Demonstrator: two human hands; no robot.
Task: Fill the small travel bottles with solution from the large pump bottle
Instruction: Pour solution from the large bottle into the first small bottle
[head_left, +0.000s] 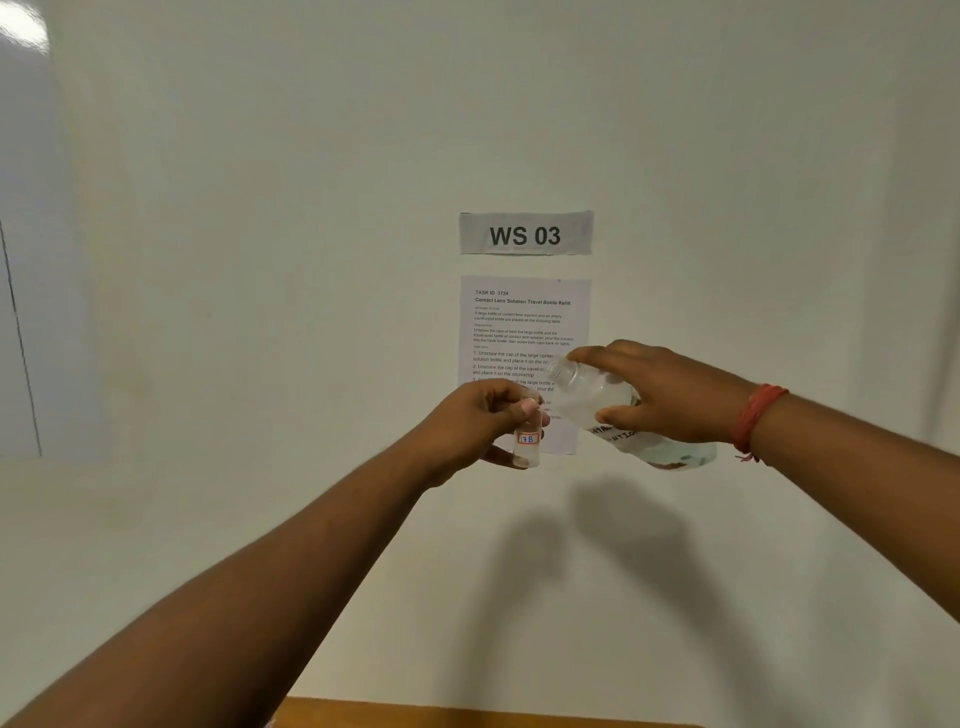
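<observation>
1. Two bottles are held up in the air before a pale wall: a small travel bottle (528, 441) in the left hand (475, 421) and a large clear bottle (618, 410) in the right hand (670, 389).
2. The small travel bottle is kept upright, pinched near its top between thumb and curled fingers, with another finger under its base; a red-framed label reading "7B" is seen on its side. Whether its mouth is open cannot be told, since the fingers cover it.
3. The large clear bottle is gripped round its body, fingers over the top and thumb beneath. It is tilted, with the uncapped threaded neck pointing left and slightly upward, just beside and above the small bottle. No pump head is seen on it.
4. No stream is seen between the two mouths, and some liquid is seen low in the large bottle. Pouring is therefore judged to be about to begin or paused; how full the small bottle is cannot be told.
5. Left to do, by that judgement: the transfer itself, any further travel bottles, and capping. No other bottles or caps are in view.
6. Open air is found all round both hands. The wall carries a "WS 03" sign (525, 233) and a printed instruction sheet (519, 322) behind them. Only a strip of wooden table edge (467, 714) is seen, well below, so any spill would fall far.
</observation>
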